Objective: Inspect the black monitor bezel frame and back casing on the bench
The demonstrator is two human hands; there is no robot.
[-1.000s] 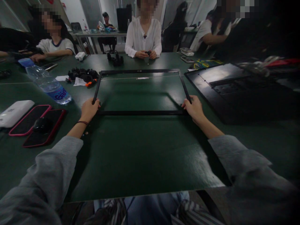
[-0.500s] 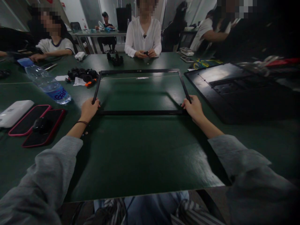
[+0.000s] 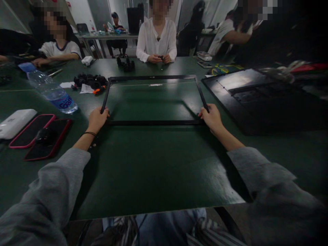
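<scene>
A thin black rectangular frame [image 3: 153, 123], like a screen bezel with an open middle, is held level just above the green table [image 3: 159, 171]. My left hand [image 3: 97, 119] is closed round its left side near the front corner. On the opposite side, my right hand [image 3: 211, 118] grips the right bar in the same way. Through the opening the tabletop shows, and the frame's shadow falls on it. A large black panel [image 3: 246, 92], probably a monitor or laptop part, lies to the right of my right hand.
Left of my left hand are a tilted-looking water bottle [image 3: 51, 89], two red-edged phones [image 3: 57, 136], a black mouse-like object [image 3: 44, 135] and a white box [image 3: 16, 123]. Dark tangled straps [image 3: 89, 82] lie beyond. A person in white [image 3: 156, 41] sits opposite; others sit around.
My hands and the black frame stay almost still. The person opposite shifts their fingers slightly around a small dark object.
</scene>
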